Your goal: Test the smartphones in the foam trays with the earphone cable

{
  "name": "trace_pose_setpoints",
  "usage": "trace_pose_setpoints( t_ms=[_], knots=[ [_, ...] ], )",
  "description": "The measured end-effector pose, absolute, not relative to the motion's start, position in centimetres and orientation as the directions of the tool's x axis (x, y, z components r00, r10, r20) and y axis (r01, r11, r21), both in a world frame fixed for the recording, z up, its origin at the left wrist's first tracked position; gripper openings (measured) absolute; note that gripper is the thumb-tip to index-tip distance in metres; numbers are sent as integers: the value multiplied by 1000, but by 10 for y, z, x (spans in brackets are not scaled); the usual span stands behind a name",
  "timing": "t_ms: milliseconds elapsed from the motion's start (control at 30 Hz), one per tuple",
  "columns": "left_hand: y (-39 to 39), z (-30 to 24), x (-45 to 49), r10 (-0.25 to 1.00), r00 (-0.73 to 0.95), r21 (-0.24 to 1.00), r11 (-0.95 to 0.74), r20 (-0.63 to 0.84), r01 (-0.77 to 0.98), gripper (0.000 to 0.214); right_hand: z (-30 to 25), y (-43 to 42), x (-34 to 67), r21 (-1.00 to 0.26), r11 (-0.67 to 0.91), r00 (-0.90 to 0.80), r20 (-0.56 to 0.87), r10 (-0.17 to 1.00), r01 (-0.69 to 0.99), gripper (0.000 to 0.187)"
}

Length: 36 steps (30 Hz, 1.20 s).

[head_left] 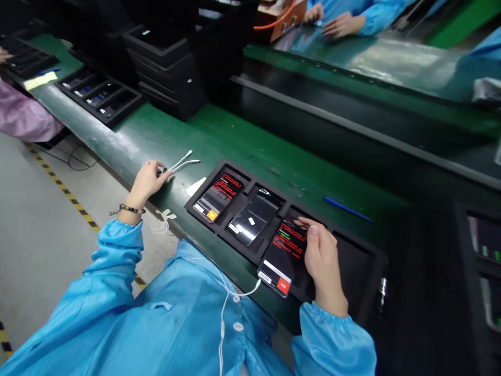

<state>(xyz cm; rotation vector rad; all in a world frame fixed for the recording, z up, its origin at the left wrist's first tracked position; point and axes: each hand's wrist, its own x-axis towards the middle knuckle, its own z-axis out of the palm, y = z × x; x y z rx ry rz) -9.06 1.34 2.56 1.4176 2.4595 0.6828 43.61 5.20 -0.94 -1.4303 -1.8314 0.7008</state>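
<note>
A black tray point(354, 249) with several slots lies on the green bench in front of me. My right hand point(321, 256) grips the side of a phone point(284, 253) showing red text, tilted up in the third slot with a white cable point(227, 292) plugged into its near end. Another phone with red text point(218, 196) lies in the first slot, and a dark-screened phone point(252, 219) in the second. My left hand point(147, 180) rests at the bench edge, fingers pinched on the white cables point(183, 163) that lie there.
A blue pen point(346, 209) lies behind the tray. Stacked black trays point(166, 68) and a tray of phones point(99, 96) stand at the far left. Another person's hands in blue sleeves point(340, 23) work across the belt. A pink sleeve point(23, 117) is at the left.
</note>
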Motion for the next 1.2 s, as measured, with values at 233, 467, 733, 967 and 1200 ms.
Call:
trace_pose_setpoints(
  t_ms=[233,467,733,967,1200],
  knots=[
    [-71,5,-122,357,-931,804,531,75,268,19,-6,50,439,-762,189,-124,143,982,619,69],
    [-161,-58,-57,258,-888,743,657,-380,-128,27,-13,53,444,-759,188,-127,139,982,623,75],
    [-141,-32,-75,262,-952,834,552,-159,12,34,-15,54,442,-802,165,-85,143,986,573,77],
    [44,74,-155,732,-448,557,113,513,823,24,-13,58,443,-831,185,30,235,972,525,76],
    [226,151,-163,871,-201,187,128,449,974,72,-15,61,442,-864,185,49,234,971,469,75]
  ],
)
